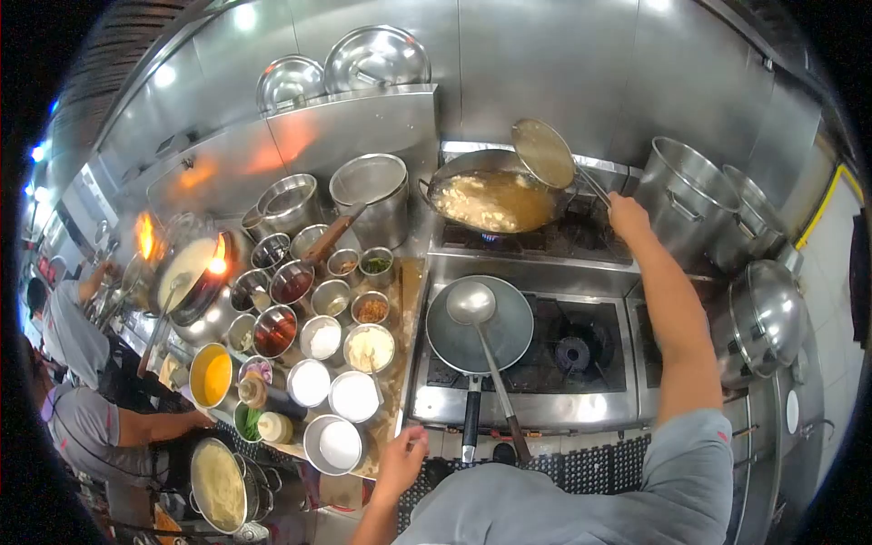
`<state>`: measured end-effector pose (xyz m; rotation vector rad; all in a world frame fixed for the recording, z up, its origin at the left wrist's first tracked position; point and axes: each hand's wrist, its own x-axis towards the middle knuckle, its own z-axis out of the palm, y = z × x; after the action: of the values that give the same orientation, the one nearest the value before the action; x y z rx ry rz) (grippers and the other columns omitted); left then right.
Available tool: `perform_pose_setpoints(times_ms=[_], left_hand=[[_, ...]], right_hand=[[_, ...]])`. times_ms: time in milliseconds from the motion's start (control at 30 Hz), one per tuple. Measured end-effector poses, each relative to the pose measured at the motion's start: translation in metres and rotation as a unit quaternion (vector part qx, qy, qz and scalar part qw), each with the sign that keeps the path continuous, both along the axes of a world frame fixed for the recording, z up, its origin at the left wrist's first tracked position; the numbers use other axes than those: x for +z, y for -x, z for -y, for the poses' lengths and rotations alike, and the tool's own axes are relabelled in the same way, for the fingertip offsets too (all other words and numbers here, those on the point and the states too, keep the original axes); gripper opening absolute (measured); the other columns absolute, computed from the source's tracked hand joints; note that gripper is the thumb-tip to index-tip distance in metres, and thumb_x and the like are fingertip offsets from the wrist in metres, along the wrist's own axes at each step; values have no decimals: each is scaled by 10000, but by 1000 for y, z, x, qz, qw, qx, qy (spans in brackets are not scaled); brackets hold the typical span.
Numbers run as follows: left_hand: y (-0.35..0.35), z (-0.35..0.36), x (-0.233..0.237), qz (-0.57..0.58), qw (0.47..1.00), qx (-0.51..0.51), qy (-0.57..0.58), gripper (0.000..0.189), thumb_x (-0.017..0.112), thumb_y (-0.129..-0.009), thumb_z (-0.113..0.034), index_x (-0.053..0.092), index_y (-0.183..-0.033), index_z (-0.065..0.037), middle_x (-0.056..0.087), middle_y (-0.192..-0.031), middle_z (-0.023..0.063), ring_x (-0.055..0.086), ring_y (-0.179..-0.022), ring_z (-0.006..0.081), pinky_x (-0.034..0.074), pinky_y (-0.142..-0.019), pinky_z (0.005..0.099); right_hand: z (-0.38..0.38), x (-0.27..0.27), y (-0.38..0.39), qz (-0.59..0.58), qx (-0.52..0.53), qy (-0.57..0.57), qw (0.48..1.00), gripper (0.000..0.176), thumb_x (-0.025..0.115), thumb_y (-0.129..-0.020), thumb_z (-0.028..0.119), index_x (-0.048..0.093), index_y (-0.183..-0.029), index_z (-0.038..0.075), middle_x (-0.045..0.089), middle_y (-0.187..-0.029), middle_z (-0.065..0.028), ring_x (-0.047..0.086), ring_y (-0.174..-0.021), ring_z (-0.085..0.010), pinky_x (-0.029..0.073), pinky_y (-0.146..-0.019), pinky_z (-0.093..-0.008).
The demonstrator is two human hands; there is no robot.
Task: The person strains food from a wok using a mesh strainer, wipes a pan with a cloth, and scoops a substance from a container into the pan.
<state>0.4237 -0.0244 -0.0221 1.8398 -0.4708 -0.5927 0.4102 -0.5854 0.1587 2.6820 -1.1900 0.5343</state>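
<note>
My right hand (627, 218) is closed around the handle of a round mesh strainer (543, 153), raised and tilted over the right side of a wok (436, 168). Pale fried pieces (472, 202) sit in brownish oil in the wok's left part. My left hand (400, 461) hangs low by the corner of the ingredient table, fingers loosely curled and nothing seen in them. Nearest to it is a metal bowl of white powder or grains (333, 445). On the front burner, a frying pan (440, 341) has a ladle (471, 303) resting in it.
Several metal bowls of sauces and seasonings cover the table (411, 309). Tall stockpots (690, 182) stand right of the wok. A bare burner (572, 352) lies right of the pan. Two people (109, 431) work at left, near flames (145, 234) and a large pan (195, 272).
</note>
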Motion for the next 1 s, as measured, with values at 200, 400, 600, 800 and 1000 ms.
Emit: perform_pose_setpoints(times_ms=[200, 400, 600, 800, 1000], left_hand=[[9, -12, -14, -5, 999, 9, -33, 305, 553, -880, -210, 563, -1081, 19, 645, -906, 120, 638, -718, 167, 491, -650, 283], [12, -23, -27, -18, 999, 31, -28, 316, 548, -877, -200, 541, -1106, 18, 650, -925, 122, 646, -747, 181, 494, -667, 294], [8, -35, -17, 26, 996, 63, -51, 361, 559, -859, -160, 495, -1167, 17, 636, -983, 134, 641, -737, 185, 494, -680, 294], [-1, -43, -7, 32, 994, 105, -12, 387, 570, -840, -116, 480, -1188, 27, 623, -1015, 145, 630, -713, 186, 492, -664, 300], [3, -43, -28, 62, 993, 83, -49, 345, 586, -831, -148, 525, -1136, 4, 640, -947, 133, 628, -719, 212, 488, -664, 321]], right_hand=[[8, -25, 9, 31, 28, -81, 996, 172, 560, -819, 166, 561, -944, 49, 626, -793, -182, 626, -712, -330, 498, -638, -421], [15, -19, 2, 33, 19, -382, 923, 235, 559, -833, 131, 522, -1050, 48, 509, -560, -67, 442, -381, -143, 344, -370, -303], [20, -22, -1, 49, -4, -503, 863, 77, 570, -816, 134, 548, -877, 93, 448, -518, -2, 344, -341, -56, 230, -309, -225], [2, -14, -10, 23, 0, -594, 804, 592, 591, -852, 155, 306, -1362, 64, 455, -538, 18, 328, -373, -57, 248, -369, -243], [-6, -29, -26, 62, 28, -646, 760, 378, 607, -850, 188, 458, -1184, 94, 437, -552, 47, 330, -392, -27, 230, -372, -213]])
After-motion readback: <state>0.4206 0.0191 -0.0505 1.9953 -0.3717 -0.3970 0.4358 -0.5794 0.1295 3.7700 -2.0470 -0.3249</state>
